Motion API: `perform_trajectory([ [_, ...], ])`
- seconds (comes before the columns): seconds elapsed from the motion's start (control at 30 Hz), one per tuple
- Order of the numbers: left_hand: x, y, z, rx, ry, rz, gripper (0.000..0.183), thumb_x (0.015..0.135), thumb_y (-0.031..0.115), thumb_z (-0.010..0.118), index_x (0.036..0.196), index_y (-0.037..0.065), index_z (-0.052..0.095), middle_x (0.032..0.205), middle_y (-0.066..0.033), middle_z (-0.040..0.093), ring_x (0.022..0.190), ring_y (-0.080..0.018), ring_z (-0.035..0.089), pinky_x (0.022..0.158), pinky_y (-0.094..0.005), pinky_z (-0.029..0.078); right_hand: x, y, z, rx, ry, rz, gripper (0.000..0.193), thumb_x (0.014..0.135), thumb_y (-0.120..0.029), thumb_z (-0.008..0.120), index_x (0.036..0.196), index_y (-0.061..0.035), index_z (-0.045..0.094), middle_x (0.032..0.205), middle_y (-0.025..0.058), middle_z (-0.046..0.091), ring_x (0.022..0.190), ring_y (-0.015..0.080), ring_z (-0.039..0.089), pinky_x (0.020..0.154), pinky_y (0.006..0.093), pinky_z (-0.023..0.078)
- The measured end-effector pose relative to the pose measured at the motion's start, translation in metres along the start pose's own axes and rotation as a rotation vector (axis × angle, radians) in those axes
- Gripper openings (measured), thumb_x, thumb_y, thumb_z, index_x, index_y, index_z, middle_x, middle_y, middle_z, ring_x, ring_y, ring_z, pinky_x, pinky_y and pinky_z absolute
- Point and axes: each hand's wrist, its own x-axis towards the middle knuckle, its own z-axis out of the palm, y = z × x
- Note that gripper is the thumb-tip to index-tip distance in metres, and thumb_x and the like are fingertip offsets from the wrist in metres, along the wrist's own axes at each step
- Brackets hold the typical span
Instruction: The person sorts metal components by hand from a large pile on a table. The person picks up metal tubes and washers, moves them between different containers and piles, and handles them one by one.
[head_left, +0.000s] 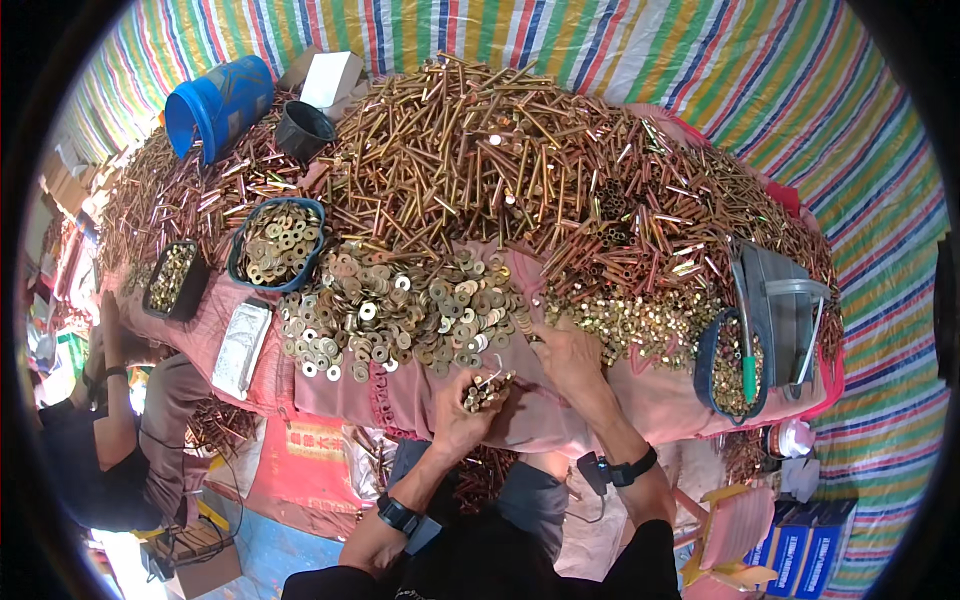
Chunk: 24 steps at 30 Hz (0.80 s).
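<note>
"Left hand (458, 415)?"
"Curled round a metal bundle (485, 395), near the cloth's front edge."
"Right hand (570, 350)?"
"Beside the washers (440, 310) — can't tell its grip — bare cloth (640, 392) between both hands."

Left hand (458, 418) curled closed, right hand (572, 352) farther forward, both forearms (424, 478) angled inward.

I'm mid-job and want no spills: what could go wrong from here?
Fasteners bunched in the left hand could slip from its grip. The loose washers and nuts lie side by side near the right hand, so they might mix. The blue bucket, lying sideways on the metal rods, could roll.
</note>
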Motion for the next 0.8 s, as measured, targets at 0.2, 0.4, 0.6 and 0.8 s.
perform_trajectory([
  [0.2, 0.0, -0.002, 0.0, -0.028, 0.018, 0.01, 0.02, 0.091, 0.01, 0.081, 0.106, 0.002, 0.07, 0.089, -0.001, 0.072, 0.082, -0.0056, 0.061, 0.073, -0.0256, 0.052, 0.01, -0.004, -0.003, 0.064, -0.081, -0.078, 0.022, 0.088, -0.013, 0.077, 0.109, -0.0057, 0.076, 0.087, 0.0145, 0.064, 0.073, 0.0313, 0.067, 0.066, 0.0417, 0.052],
  [0.4, 0.001, -0.001, 0.0, 0.0, 0.013, 0.052, 0.02, 0.09, 0.007, 0.081, 0.106, 0.001, 0.069, 0.09, -0.0019, 0.072, 0.084, -0.0068, 0.062, 0.075, -0.0264, 0.053, -0.022, -0.02, -0.02, 0.783, -0.283, 0.213, 0.027, 0.095, -0.014, 0.075, 0.114, 0.0056, 0.072, 0.092, 0.0095, 0.077, 0.08, 0.0138, 0.074, 0.07, 0.0306, 0.06],
  [0.6, 0.003, 0.0, -0.001, -0.038, 0.008, 0.03, 0.019, 0.09, 0.007, 0.081, 0.104, 0.0, 0.069, 0.09, -0.0032, 0.072, 0.084, -0.0078, 0.063, 0.076, -0.027, 0.053, -0.037, -0.023, -0.017, 1.147, -0.311, 0.305, 0.03, 0.099, -0.009, 0.072, 0.125, 0.0065, 0.07, 0.098, 0.0079, 0.075, 0.079, 0.0107, 0.07, 0.071, 0.0244, 0.058],
  [0.8, 0.003, 0.0, 0.0, -0.065, 0.003, 0.025, 0.019, 0.089, 0.005, 0.08, 0.104, 0.0, 0.069, 0.091, -0.0037, 0.074, 0.084, -0.008, 0.064, 0.076, -0.027, 0.054, -0.042, -0.018, -0.006, 1.043, -0.201, 0.107, 0.032, 0.101, -0.008, 0.07, 0.13, 0.005, 0.069, 0.112, 0.0071, 0.07, 0.083, 0.0119, 0.07, 0.073, 0.0238, 0.058],
])
